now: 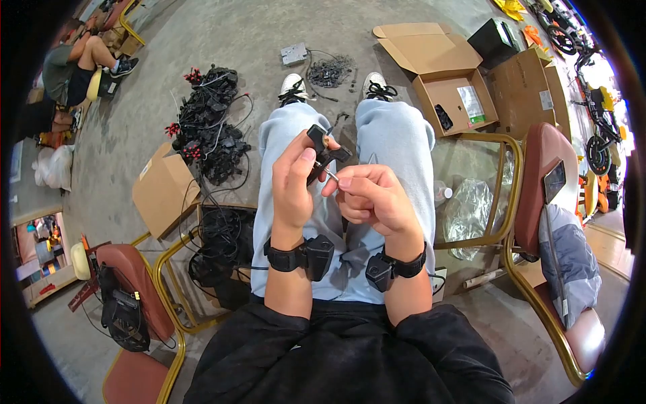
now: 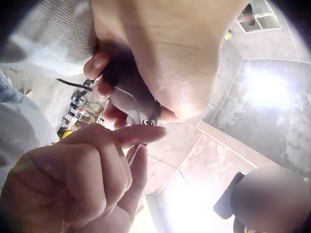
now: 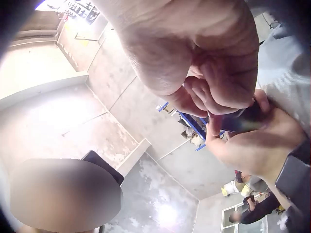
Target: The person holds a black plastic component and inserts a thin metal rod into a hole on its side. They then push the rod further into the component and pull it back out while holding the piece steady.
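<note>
Landmark: the light-blue trousers (image 1: 400,141) of the seated person. Black part (image 1: 326,156) was held up over the gap between the trouser legs, near the knees. Left hand (image 1: 291,178) gripped it, fingers wrapped about one side. Right hand (image 1: 378,200) pinched a thin metal rod (image 1: 329,173) between thumb and forefinger, its end directed at the part. Hands close together; could not tell whether the rod was seated in anything, its tip being hidden. In the left wrist view a small metal ring (image 2: 148,122) showed on the part's edge, just beside the right forefinger.

Left of the trousers: a tangled heap of black cables and pieces (image 1: 222,145), some red tips among them; nearer the body, a cardboard flap (image 1: 165,192) stood tilted, with a red-brown chair (image 1: 131,273) behind it carrying a black bag (image 1: 124,316).

Ahead of the trousers, beyond the shoes: a pale metal box (image 1: 294,54) and a low pile of small dark bits (image 1: 330,72) on the concrete floor. Ahead and right: an open cardboard box (image 1: 424,50). Right of the trousers: crumpled clear plastic (image 1: 468,205), then a second chair (image 1: 550,151), a phone (image 1: 554,182) against its edge.
</note>
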Tool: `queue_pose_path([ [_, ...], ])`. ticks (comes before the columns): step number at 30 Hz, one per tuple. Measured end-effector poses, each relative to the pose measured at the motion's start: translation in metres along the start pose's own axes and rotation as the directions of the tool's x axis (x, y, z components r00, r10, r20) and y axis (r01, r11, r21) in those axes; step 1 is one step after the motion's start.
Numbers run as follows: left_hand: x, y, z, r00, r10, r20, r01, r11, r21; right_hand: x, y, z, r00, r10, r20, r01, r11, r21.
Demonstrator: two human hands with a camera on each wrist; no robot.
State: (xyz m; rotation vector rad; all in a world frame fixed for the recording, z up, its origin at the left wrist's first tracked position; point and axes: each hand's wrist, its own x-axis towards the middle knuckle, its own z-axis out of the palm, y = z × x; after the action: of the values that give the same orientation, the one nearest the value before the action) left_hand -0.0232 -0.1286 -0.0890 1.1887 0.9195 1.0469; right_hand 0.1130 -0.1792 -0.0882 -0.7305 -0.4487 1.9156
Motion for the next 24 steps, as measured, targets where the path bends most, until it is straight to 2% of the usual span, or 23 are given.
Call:
queue_pose_path([
  [3, 0.0, -0.0005, -0.0009, 1.0, 0.006, 0.021, -0.006, 1.0, 0.002, 0.0003, -0.0009, -0.0008, 0.999, 0.023, 0.035, -0.024, 0.999, 0.032],
  [13, 0.0009, -0.0035, 0.0008, 1.0, 0.031, 0.002, -0.031, 0.999, 0.044, -0.0001, -0.0022, 0.0007, 1.0, 0.021, 0.013, -0.022, 0.998, 0.056],
  [24, 0.0009, -0.0083, 0.0034, 0.989, 0.146, 0.004, -0.146, 0.985, 0.089, -0.0007, -0.0016, -0.0004, 1.0, 0.02, 0.009, -0.021, 0.999, 0.045],
])
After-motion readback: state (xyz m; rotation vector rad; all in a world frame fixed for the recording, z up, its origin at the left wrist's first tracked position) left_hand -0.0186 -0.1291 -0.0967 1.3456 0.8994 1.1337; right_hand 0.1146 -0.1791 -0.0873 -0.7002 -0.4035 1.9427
